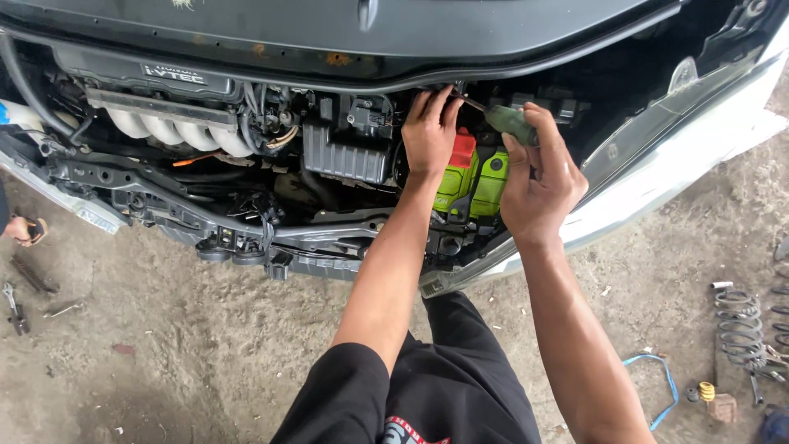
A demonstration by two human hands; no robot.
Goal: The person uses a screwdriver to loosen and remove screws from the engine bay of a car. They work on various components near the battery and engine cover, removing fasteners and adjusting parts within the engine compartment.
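Note:
I look down into the open engine bay (246, 156) of a car with its front bumper off. My left hand (429, 131) reaches deep into the bay, fingers spread against parts near the rear edge, just above a green battery (477, 185) with a red terminal cover (463, 150). My right hand (538, 177) grips the green handle of a screwdriver (511, 123), whose thin shaft points left toward my left fingertips. The screwdriver tip is hidden by my left hand.
A black air box (345, 152) and white intake runners (177, 131) fill the bay's left. Coil springs (740, 325) and a blue strap (662, 386) lie on the dirt floor at right; hand tools (15, 304) lie at left, beside another person's foot (20, 230).

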